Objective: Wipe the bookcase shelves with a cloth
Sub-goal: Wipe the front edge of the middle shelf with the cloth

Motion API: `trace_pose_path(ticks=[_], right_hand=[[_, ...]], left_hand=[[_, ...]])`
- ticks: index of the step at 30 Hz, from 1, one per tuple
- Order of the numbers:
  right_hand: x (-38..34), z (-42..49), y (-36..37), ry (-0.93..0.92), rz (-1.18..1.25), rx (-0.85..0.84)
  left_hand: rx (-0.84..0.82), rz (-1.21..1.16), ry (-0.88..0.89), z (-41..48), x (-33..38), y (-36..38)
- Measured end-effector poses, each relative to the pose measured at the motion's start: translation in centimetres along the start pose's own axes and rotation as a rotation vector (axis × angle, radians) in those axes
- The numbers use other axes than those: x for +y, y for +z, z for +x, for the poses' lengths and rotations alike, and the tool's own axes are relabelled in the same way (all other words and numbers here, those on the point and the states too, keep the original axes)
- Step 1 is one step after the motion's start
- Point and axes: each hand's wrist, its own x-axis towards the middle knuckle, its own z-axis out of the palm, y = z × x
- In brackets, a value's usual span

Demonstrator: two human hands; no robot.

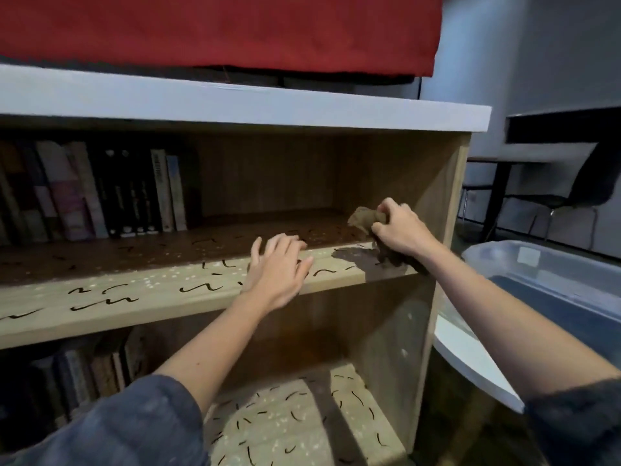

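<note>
While your right hand [400, 230] bunches the crumpled brown cloth [364, 218] in curled fingers at the far right end of the upper wooden shelf [134, 290], close to the side panel of the light-wood bookcase [447, 196], the cloth's lower part hangs onto the shelf's front edge. That grip likely lets you press the wad into the corner, where a darker, wiped-looking patch [356, 255] lies just beside it. Your left hand [279, 270] is spread wide and holds nothing, its fingers over the shelf's front lip, probably to steady you as you lean in. Black squiggles [198, 287] and pale specks cover the shelf leftwards, so most of it seems unwiped; the lower shelf [295, 415] carries the same marks. A row of upright books [100, 193] stands at the left, well apart from the cloth. One pale spine shows a barcode, but the titles are too blurred to read, and no brand shows on the cloth.
</note>
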Motion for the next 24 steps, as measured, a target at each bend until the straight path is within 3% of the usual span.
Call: trace_pose_path(ticks=[3,7,11,13,15,19,22,24], right_hand=[[1.9,3.0,0.8,0.071,-0.176,0.071],[2.2,3.6,3.5,0.098,-0.308,-0.063],[-0.3,1.9,5.5,-0.152,-0.138,-0.092],[-1.0,1.1,5.2,-0.169,0.072,-0.142],[-0.8,1.8,4.1,-0.125,0.165,-0.073],[0.5,2.8,3.5,0.028,0.063,0.004],[-0.7,0.5,5.8,-0.120,-0.036,-0.084],[-1.7,-1.2,5.7,-0.229,0.086,-0.172]], left_hand=[[0.063,-0.021,-0.059,0.5,0.1,0.6],[0.055,0.013,-0.089,0.5,0.2,0.8],[0.115,0.017,-0.107,0.7,0.1,0.9],[0.130,0.019,-0.105,0.6,0.3,1.1],[0.133,0.018,-0.104,0.6,0.2,1.3],[0.134,0.005,-0.102,0.7,0.2,1.3],[0.148,-0.045,-0.111,0.6,0.2,1.1],[0.174,-0.103,-0.108,0.5,0.3,0.9]])
